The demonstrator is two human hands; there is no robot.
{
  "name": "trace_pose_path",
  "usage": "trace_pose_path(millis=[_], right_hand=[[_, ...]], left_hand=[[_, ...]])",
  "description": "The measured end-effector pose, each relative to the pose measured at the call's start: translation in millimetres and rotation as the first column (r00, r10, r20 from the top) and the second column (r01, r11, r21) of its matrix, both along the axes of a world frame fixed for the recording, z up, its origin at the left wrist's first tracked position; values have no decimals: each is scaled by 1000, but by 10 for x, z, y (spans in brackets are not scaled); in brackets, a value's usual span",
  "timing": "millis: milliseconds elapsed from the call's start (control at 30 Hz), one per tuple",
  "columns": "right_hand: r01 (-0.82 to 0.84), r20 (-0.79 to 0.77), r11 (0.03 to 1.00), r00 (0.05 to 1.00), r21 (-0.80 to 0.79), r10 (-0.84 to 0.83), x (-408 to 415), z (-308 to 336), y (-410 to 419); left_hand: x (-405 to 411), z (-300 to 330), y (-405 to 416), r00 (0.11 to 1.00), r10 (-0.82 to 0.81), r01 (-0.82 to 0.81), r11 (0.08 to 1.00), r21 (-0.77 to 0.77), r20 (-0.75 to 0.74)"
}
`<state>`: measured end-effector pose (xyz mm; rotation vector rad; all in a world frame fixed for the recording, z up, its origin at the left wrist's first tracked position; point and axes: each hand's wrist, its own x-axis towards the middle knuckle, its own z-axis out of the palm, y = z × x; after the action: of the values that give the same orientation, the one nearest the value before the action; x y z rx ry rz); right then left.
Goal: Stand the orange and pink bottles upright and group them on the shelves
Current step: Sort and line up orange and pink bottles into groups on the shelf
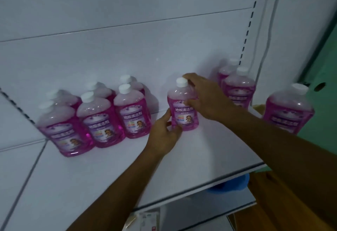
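A pink bottle (182, 110) with a white cap stands upright in the middle of the white shelf (191, 154). My left hand (164, 136) grips its lower left side. My right hand (206, 95) wraps around its right shoulder, fingers near the cap. To the left, several pink bottles (102, 119) stand upright in a tight group. Two more pink bottles (238, 88) stand at the right end of the shelf, one behind the other. Another pink bottle (289, 110) stands further right, beyond the shelf's upright. No orange bottle is in view.
The shelf's white back panel (127, 48) rises behind the bottles, with a slotted upright (249, 22) at the right. A lower shelf (197, 212) shows below the front edge, with a blue object (229, 183) and small packets (145, 219). A green wall (321, 77) is at far right.
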<state>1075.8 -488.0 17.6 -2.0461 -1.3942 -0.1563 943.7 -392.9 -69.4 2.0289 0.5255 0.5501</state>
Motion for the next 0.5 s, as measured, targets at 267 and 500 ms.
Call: trace_pose_path(millis=[267,500], right_hand=[[-225,-47,973,973,54,227,148,-68,603],[-196,7,979,981,50,196,253,-133,874]], left_hand=[[-9,123,30,969,244,-244,970,-10,-27],[76,150,16,967,254,-253,967,17,-31]])
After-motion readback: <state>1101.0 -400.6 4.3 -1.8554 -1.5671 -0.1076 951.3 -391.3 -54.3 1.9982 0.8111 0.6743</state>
